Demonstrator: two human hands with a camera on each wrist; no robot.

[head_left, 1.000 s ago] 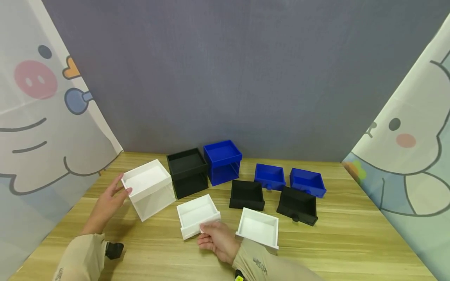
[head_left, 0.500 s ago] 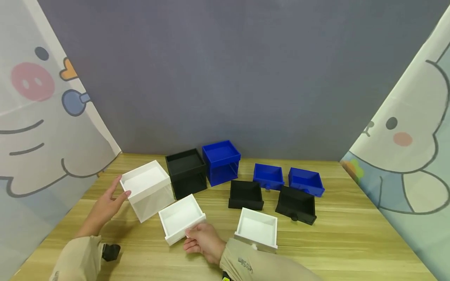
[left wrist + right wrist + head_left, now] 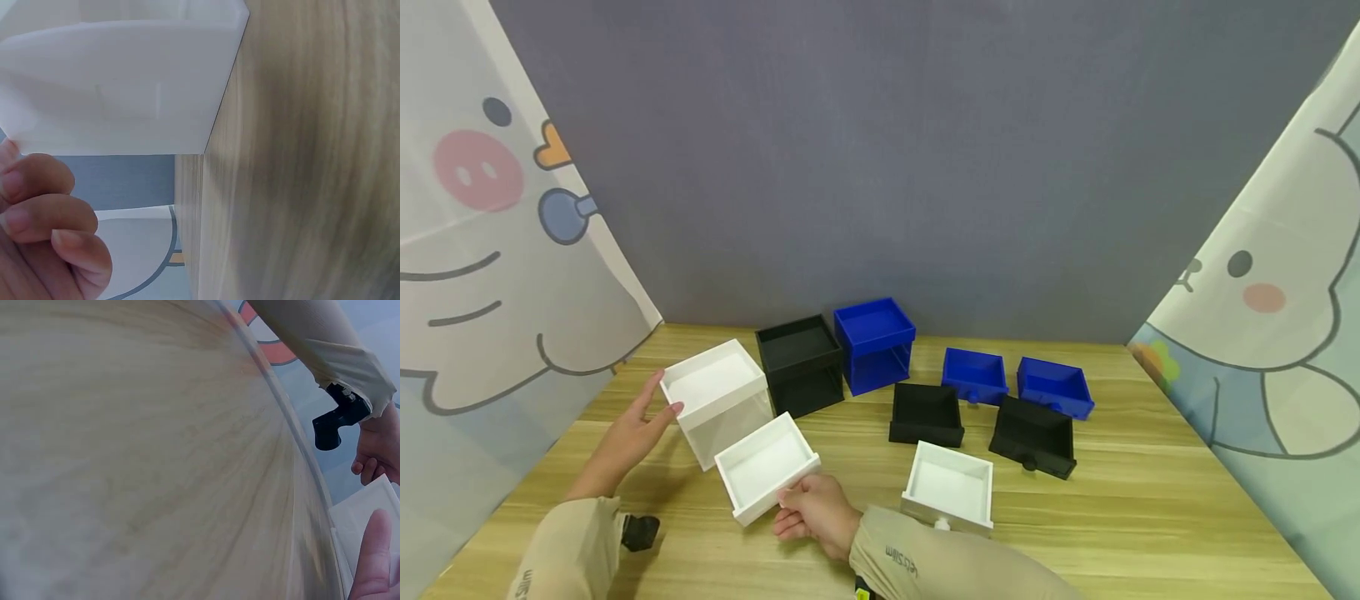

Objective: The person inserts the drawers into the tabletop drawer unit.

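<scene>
In the head view my left hand [image 3: 634, 437] holds the white cabinet frame [image 3: 715, 385] at its left side, thumb at the front corner and a finger farther back. The left wrist view shows the frame's side wall [image 3: 119, 87], with the other fingers curled below its edge. My right hand [image 3: 822, 512] pinches a white drawer [image 3: 765, 468] at the middle of its front panel; the knob is hidden by the fingers. This drawer is close before the frame's front, turned toward it. A second white drawer [image 3: 950, 490] with a knob lies right of the right hand.
A black cabinet frame [image 3: 801, 358] and a blue one [image 3: 875, 333] stand beside the white frame. To the right lie two black drawers [image 3: 927, 415] and two blue drawers [image 3: 975, 377]. A grey panel [image 3: 880, 167] rises behind the wooden table [image 3: 1135, 517].
My right hand has carried the white drawer leftward and turned it, bringing it closer to the white frame. The left hand has stayed on the frame.
</scene>
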